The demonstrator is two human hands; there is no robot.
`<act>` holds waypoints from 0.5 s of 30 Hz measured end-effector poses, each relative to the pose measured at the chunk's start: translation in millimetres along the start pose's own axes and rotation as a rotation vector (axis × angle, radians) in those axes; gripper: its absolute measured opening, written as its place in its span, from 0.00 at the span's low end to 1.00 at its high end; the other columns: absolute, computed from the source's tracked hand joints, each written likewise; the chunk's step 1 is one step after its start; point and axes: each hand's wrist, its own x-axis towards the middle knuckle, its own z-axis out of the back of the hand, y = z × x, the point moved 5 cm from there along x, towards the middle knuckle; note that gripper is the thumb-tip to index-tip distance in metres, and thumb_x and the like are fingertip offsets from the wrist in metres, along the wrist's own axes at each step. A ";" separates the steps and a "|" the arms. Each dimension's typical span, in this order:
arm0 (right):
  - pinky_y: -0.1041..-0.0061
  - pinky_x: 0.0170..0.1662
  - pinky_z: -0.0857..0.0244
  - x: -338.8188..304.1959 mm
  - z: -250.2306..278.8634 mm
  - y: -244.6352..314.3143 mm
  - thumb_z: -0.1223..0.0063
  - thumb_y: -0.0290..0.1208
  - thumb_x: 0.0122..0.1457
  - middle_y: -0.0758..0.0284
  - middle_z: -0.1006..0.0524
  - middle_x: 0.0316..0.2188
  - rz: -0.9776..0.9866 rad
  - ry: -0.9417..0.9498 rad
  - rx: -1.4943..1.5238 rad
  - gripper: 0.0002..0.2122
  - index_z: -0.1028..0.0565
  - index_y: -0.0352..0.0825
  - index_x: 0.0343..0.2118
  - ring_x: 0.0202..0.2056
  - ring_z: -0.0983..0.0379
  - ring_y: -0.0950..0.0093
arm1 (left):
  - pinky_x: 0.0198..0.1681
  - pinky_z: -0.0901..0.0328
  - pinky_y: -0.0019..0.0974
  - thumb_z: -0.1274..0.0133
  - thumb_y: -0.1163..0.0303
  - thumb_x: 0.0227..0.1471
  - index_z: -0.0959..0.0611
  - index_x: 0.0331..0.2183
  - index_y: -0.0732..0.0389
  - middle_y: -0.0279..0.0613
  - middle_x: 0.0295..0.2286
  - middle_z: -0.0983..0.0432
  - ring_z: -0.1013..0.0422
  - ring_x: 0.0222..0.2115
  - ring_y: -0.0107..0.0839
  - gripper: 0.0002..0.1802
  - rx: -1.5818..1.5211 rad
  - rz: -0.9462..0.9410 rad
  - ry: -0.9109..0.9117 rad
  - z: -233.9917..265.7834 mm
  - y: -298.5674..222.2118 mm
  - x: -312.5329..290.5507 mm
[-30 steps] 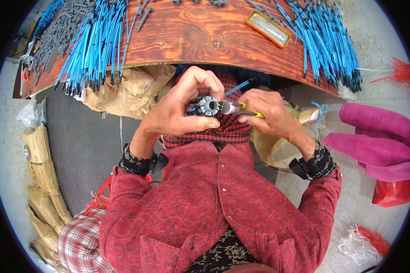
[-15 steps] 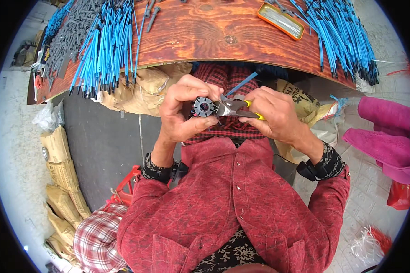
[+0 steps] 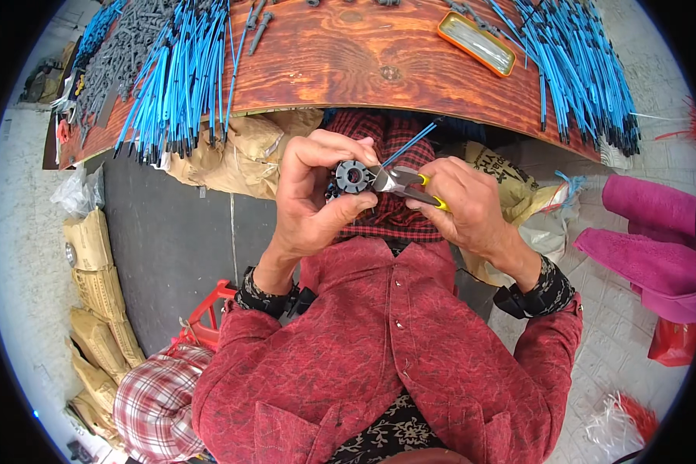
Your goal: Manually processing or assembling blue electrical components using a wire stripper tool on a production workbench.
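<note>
Dark round toothed part (image 3: 353, 176) sits pinched in your left hand (image 3: 313, 197), fingers clenched around its rim, just below the wooden bench (image 3: 348, 58) edge. At its 3 o'clock, your right hand (image 3: 472, 207) grips yellow-handled pliers (image 3: 402, 182), whose tip touches the part. 1 blue wire (image 3: 411, 145) rises toward 1 o'clock from there. Blue wire bundles (image 3: 182, 69) lie at 11 o'clock.

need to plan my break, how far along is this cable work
Done: blue cables lie bundled on the wooden bench. In hand: the left hand holds a round grey part, the right hand works pliers at it. Left: another blue pile, finished or not unclear.
</note>
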 end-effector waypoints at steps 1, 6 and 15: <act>0.66 0.31 0.32 0.5 0.6 0.6 0.29 0.34 0.46 0.65 0.25 0.29 0.011 -0.010 -0.011 0.17 0.27 0.33 0.32 0.31 0.26 0.65 | 0.64 0.41 0.60 0.33 0.79 0.47 0.31 0.46 0.58 0.50 0.43 0.27 0.25 0.45 0.42 0.28 0.000 0.002 0.001 1.0 -1.1 0.5; 0.67 0.32 0.31 2.7 -1.6 3.7 0.29 0.33 0.45 0.64 0.25 0.31 0.015 -0.014 -0.035 0.17 0.27 0.33 0.32 0.32 0.26 0.65 | 0.67 0.49 0.63 0.32 0.77 0.46 0.31 0.44 0.56 0.50 0.42 0.23 0.23 0.46 0.46 0.27 -0.054 0.065 -0.043 4.7 -3.5 1.6; 0.67 0.35 0.30 5.3 -3.9 12.5 0.30 0.30 0.41 0.64 0.25 0.33 0.033 0.002 -0.030 0.16 0.27 0.33 0.31 0.34 0.26 0.65 | 0.66 0.48 0.65 0.31 0.75 0.48 0.30 0.43 0.56 0.50 0.42 0.22 0.22 0.43 0.48 0.26 -0.062 0.051 -0.013 9.9 -10.8 -2.7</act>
